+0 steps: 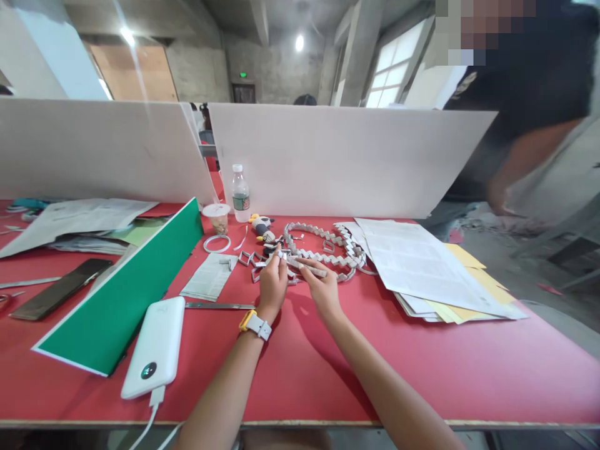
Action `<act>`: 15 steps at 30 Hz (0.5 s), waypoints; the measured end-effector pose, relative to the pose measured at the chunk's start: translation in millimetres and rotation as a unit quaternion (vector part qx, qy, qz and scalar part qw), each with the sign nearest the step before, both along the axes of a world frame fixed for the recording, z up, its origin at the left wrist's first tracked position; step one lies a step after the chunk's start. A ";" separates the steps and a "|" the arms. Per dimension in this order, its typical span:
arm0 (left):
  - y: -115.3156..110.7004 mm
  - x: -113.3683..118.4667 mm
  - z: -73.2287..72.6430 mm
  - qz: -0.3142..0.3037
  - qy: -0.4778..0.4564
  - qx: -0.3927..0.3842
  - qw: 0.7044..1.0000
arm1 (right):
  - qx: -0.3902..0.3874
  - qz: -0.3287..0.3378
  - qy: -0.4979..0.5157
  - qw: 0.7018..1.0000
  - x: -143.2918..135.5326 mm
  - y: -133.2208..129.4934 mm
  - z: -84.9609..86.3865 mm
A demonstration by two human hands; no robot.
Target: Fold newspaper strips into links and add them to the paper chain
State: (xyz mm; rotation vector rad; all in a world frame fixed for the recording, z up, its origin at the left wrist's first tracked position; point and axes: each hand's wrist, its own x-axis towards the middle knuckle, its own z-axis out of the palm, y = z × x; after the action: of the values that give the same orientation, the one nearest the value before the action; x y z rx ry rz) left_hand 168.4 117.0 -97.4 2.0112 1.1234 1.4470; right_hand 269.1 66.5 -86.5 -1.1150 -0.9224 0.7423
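Observation:
Both hands meet over the red table, near its middle. My left hand, with a watch on its wrist, is closed with the fingertips pinching a folded paper strip. The fingers of my right hand grip the same strip farther to the right. Just beyond my hands lies a zigzag chain of folded paper links, curled in a loop. Several loose square links sit left of my left hand. A small stuffed toy lies behind them.
On the left stand a green divider and a white power bank with a cable. A metal ruler, newspaper piece, tape ring, cup and bottle are nearby. Stacked papers lie right; a person stands beyond.

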 end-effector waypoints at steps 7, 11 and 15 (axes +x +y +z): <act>4.4 -5.7 -6.9 -0.114 0.074 0.069 0.988 | -0.007 0.010 0.031 0.999 -2.2 -0.2 2.4; 7.9 -7.2 -7.2 -0.112 0.107 0.096 0.983 | -0.009 0.014 0.034 0.999 0.5 -0.5 5.1; 8.8 -8.0 -8.7 -0.070 0.099 0.112 0.986 | -0.018 0.004 0.011 1.000 2.9 -0.1 4.9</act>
State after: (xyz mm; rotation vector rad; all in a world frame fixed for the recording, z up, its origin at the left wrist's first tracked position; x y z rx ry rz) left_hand 160.4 125.8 -106.1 2.3823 0.9053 1.3789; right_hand 272.0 66.4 -81.6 -1.1327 -0.8982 0.7783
